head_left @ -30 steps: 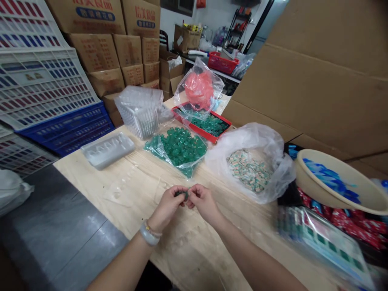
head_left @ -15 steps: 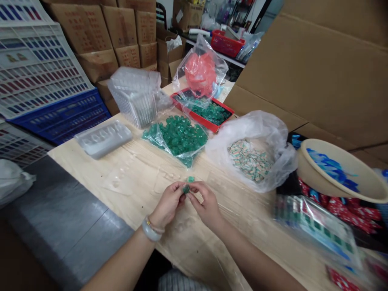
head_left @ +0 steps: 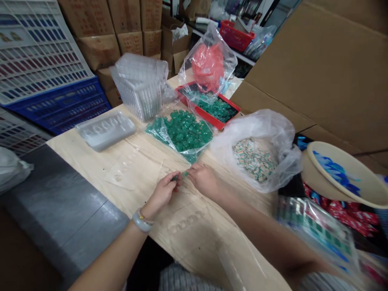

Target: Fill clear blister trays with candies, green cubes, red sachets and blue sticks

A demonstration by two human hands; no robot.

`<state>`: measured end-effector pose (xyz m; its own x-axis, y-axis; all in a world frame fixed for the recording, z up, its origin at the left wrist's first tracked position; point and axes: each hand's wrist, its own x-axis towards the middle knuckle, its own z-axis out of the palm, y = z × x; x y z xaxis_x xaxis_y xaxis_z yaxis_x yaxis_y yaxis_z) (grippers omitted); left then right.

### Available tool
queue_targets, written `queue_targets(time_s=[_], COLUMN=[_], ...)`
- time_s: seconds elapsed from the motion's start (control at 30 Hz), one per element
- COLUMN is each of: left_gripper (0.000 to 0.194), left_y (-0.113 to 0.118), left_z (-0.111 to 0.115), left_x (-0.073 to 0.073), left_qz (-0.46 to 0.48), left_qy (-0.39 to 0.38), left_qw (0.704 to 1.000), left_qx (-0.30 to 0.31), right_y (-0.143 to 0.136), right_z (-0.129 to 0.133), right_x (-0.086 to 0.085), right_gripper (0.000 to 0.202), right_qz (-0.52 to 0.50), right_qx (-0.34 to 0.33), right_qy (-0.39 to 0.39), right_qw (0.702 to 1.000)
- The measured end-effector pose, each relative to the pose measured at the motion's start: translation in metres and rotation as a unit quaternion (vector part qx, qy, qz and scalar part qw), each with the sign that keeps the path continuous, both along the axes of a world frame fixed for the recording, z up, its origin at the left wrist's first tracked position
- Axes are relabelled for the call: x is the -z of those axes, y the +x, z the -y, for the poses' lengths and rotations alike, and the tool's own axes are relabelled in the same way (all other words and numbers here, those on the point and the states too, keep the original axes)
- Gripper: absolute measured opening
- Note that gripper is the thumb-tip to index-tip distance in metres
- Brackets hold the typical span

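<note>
Soft, middling indoor light spreads over the pale wooden tabletop [head_left: 85, 161], its source out of view. White glints streak the stack of clear plastic trays [head_left: 138, 87], and the grey tiled floor [head_left: 92, 220] has a dull sheen. Upper-right and lower-left corners sink into darkness. The right fingers [head_left: 197, 171] look soft; wide-angle stretching pulls the cream plastic basin [head_left: 329, 186] sideways.

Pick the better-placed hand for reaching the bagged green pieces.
Likely the right hand: it lies closer to the bagged green pieces; the left hand is farther back, gripping a dark green piece.
</note>
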<state>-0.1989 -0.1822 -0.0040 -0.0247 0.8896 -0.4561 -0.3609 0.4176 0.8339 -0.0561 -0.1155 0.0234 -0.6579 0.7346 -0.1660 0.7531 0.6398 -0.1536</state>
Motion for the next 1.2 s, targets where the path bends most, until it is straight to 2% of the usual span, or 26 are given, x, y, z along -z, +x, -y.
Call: queue_targets(time_s=[0.2,0.4,0.57,0.7,0.8,0.9,1.0,1.07,1.2], left_gripper=[0.027,0.024,0.022,0.022,0.023,0.019,0.019,0.022,0.019], left_y=[-0.004,-0.003,-0.001,0.001,0.003,0.004,0.002,0.000,0.000], left_z=[0.001,0.001,0.000,0.000,0.001,0.001,0.003,0.003,0.002], left_x=[0.004,0.006,-0.003,-0.005,-0.004,-0.005,-0.011,-0.016,-0.022], left_qz=[0.019,0.044,0.056,0.043,0.013,0.013,0.064,0.096,0.135], left_qy=[0.012,-0.025,-0.054,-0.044,-0.031,-0.035,-0.040,-0.032,-0.040], left_qw=[1.000,0.999,0.996,0.997,0.999,0.998,0.996,0.994,0.990], left_qx=[0.020,-0.014,-0.039,-0.037,-0.036,-0.050,-0.047,-0.029,0.001], right_y=[-0.005,0.003,0.011,0.010,0.009,0.010,0.014,0.015,0.012], right_z=[0.007,0.007,0.009,0.015,0.019,0.022,0.029,0.036,0.044], right_x=[-0.004,0.009,0.009,0.011,0.017,0.018,0.008,0.001,-0.002], right_gripper=[0.022,0.023,0.018,0.019,0.020,0.022,0.028,0.025,0.021], right_qz=[0.069,0.013,-0.033,-0.030,-0.016,-0.032,-0.100,-0.190,-0.371], right_qx=[-0.008,0.055,0.032,0.016,0.029,0.058,0.099,0.105,0.055], right_qy=[0.044,0.022,0.018,0.027,0.051,0.039,0.047,0.041,-0.075], right_qw=[0.997,0.998,0.999,0.999,0.998,0.997,0.989,0.975,0.924])
